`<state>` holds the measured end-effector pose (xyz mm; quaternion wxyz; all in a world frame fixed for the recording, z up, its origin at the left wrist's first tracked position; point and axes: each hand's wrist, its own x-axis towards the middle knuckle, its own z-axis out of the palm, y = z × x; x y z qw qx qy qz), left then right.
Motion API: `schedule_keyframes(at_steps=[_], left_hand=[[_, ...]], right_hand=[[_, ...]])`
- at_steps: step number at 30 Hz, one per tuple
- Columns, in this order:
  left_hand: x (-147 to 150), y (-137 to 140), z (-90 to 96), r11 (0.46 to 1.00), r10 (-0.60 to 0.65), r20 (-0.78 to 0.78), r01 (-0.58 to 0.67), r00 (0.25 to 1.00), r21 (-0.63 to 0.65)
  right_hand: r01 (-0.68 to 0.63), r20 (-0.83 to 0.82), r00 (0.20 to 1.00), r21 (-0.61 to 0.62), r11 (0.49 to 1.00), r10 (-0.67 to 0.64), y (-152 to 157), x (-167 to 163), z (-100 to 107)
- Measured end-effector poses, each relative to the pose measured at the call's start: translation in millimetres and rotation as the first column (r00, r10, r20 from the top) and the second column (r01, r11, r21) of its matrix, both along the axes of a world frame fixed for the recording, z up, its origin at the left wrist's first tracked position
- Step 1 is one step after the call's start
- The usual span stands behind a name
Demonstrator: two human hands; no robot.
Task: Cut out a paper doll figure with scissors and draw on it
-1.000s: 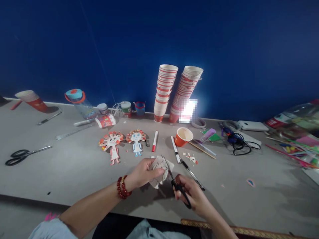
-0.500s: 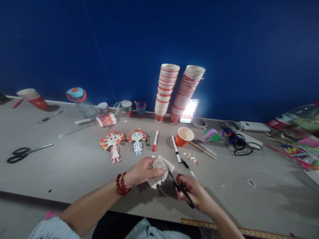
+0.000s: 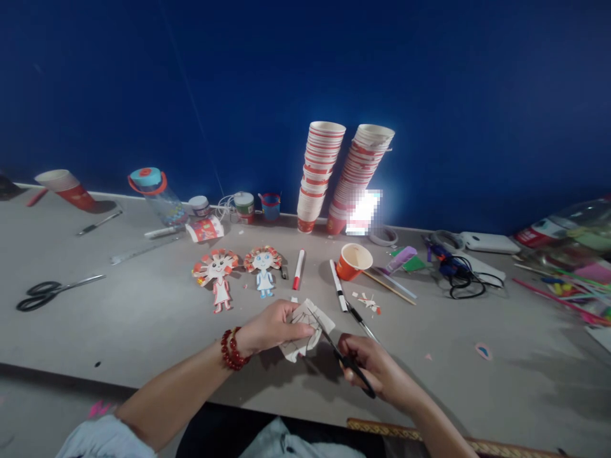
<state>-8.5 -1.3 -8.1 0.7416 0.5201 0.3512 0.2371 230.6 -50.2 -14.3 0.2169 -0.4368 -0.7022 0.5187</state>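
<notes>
My left hand (image 3: 280, 327) is closed on a piece of white paper (image 3: 301, 346) with dark drawn lines, the thumb lying across its face. In my right hand (image 3: 365, 366) is a pair of black-handled scissors (image 3: 351, 364), fingers wrapped in the handles. The scissor blades lie against the upper part of the paper and look nearly closed. Beyond my hands lie two paper dolls, one in a red-outlined dress (image 3: 219, 283) and one in blue (image 3: 264, 270). A red marker (image 3: 299, 269) and a black marker (image 3: 338, 285) lie close by, with paper scraps (image 3: 367, 302) and an orange paper cup (image 3: 352, 262).
Two tall stacks of paper cups (image 3: 319, 175) lean at the blue wall. A second pair of scissors (image 3: 45, 294) and a water bottle (image 3: 157, 197) are at left. On the right are a hot glue gun (image 3: 451, 267), craft sticks (image 3: 563, 299) and a large plastic bottle (image 3: 563, 229).
The scissors have shifted very slightly against the paper, their handles a little lower and to the right. My left hand keeps its hold on the paper.
</notes>
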Motion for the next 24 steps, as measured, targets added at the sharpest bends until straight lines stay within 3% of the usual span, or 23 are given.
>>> schedule_keyframes(at_steps=[24], left_hand=[[-1.0,1.6,-2.2,0.999,0.006,0.032,-0.005,0.999,-0.039]], right_hand=[[-0.044,0.033,0.999,0.114,0.993,0.04,11.4,2.8,-9.2]])
